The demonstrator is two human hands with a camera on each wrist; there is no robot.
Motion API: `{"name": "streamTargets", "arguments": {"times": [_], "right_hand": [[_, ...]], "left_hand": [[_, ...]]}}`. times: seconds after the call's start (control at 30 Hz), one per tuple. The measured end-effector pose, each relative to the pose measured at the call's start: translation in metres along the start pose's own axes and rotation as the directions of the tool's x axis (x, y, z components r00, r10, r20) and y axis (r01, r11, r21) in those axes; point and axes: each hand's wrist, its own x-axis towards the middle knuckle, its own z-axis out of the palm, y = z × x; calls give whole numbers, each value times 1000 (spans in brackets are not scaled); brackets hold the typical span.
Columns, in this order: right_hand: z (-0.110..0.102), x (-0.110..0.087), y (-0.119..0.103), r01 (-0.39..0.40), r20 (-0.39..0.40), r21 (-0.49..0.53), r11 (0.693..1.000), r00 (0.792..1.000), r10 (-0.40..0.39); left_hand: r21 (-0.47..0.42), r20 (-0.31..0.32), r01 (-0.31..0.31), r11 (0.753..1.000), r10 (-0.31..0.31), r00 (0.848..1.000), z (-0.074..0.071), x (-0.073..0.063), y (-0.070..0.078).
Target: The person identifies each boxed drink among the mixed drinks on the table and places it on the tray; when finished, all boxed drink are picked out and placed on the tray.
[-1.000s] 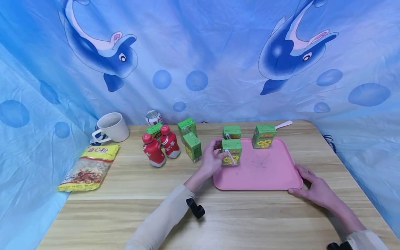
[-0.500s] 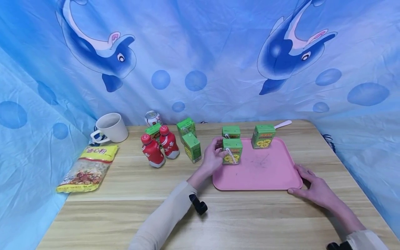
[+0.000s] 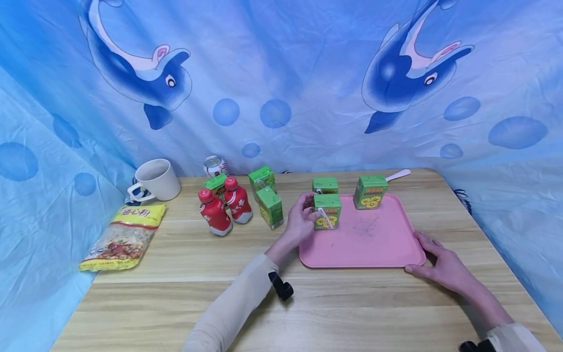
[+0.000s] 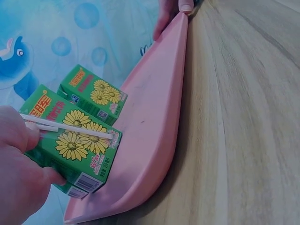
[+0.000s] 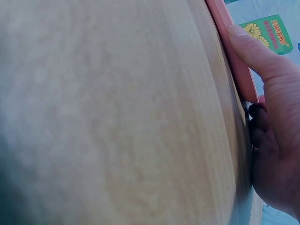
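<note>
In the head view my left hand (image 3: pixel 300 222) grips a green drink carton (image 3: pixel 327 212) with yellow flowers and a white straw on its front. The left wrist view shows the thumb and fingers around the carton (image 4: pixel 77 136), over the left part of a pink tray (image 4: pixel 157 93). A second carton (image 3: pixel 371 192) stands at the tray's back edge, and another carton (image 3: pixel 325 185) is partly hidden behind the held one. My right hand (image 3: pixel 446 266) holds the tray's (image 3: pixel 374 247) front right corner, thumb on the front rim (image 5: pixel 229 37) and fingers along the side.
Left of the tray stand green cartons (image 3: pixel 270 208), two red bottles (image 3: pixel 215 212) and a can (image 3: pixel 215 166). A white mug (image 3: pixel 160 180) and a yellow food bag (image 3: pixel 125 239) are at far left. A pale handle (image 3: pixel 399 175) sticks out behind the tray.
My left hand and the gripped carton have shifted slightly away, toward the back of the tray. The right hand and tray have stayed in place.
</note>
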Motion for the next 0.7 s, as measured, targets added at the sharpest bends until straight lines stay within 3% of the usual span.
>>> {"name": "streamTargets", "arguments": {"times": [0.13,0.33,0.47,0.6,0.7], "right_hand": [[-1,1,0,7,-4,0,1000,1000,-7],[-1,0,1,7,-5,11,1000,1000,-7],[0,-1,1,-2,3,9,1000,1000,2],[0,-1,1,-2,5,1,1000,1000,2],[1,0,1,5,1,1,1000,1000,-5]], "left_hand": [[27,2,-12,1000,12,1000,-2,0,0],[65,-20,19,998,-18,1000,-2,-1,2],[181,-63,24,983,-13,998,1,-10,11],[304,-100,-76,950,112,989,2,-30,26],[303,-90,-221,927,258,962,-4,-50,45]]}}
